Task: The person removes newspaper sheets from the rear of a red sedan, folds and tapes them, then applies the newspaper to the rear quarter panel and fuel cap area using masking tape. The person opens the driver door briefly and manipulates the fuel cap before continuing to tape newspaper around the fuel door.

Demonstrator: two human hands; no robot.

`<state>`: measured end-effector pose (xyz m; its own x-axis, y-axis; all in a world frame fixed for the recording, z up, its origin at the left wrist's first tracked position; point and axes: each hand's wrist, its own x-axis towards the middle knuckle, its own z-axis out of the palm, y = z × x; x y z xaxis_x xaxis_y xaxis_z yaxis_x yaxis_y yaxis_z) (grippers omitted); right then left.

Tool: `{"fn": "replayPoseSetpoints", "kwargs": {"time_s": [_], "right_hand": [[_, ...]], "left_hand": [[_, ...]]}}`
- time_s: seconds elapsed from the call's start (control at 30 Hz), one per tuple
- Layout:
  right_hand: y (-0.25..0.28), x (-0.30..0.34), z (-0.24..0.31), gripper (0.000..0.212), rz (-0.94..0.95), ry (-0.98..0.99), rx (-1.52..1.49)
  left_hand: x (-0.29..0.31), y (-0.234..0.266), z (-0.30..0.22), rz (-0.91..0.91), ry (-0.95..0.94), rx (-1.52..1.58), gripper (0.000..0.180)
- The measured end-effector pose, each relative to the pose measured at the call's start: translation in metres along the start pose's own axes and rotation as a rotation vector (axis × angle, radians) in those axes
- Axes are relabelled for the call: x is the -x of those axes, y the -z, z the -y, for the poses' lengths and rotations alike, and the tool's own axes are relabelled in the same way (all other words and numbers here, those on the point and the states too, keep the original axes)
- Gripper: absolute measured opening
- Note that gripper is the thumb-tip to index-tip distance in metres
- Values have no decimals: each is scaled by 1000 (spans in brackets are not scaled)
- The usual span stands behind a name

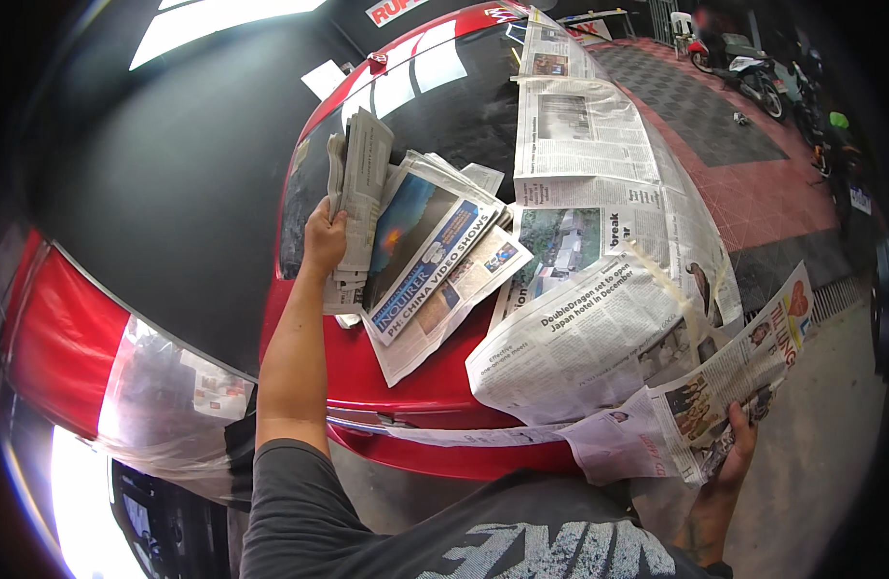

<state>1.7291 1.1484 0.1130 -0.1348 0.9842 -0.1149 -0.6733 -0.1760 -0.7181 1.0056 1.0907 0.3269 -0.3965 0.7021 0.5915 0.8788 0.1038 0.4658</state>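
Note:
My left hand [326,238] is closed around the edge of a folded newspaper [367,179], held upright over the back of a red car [353,362]. Beside it, a loose newspaper pile [430,256] is spread on the dark rear glass and red body panel. At the lower right, my right hand [736,452] grips a folded newspaper section [719,396] by its lower edge. Newspaper sheets [584,135] cover the car's right side, with strips of masking tape [661,275] along them. A narrow paper strip [464,436] runs along the car's rear edge.
On the left stands another red panel [63,333] partly wrapped in clear plastic film [164,396]. Several motorbikes [758,82] are parked at the far right on red and dark floor tiles [695,125]. A white chair [683,29] stands at the back.

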Motion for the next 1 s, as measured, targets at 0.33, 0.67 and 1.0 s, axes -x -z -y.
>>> {"fn": "replayPoseSetpoints", "kwargs": {"time_s": [0.33, 0.67, 1.0], "right_hand": [[-14, -2, 1, 74, -7, -12, 8], [-20, -3, -14, 70, 34, 20, 2], [-12, 5, -7, 76, -50, -7, 2]], "left_hand": [[26, -46, -6, -53, 207, 191, 45], [81, -172, -137, 580, 130, -666, 123], [44, -183, -98, 404, -18, -736, 40]]}}
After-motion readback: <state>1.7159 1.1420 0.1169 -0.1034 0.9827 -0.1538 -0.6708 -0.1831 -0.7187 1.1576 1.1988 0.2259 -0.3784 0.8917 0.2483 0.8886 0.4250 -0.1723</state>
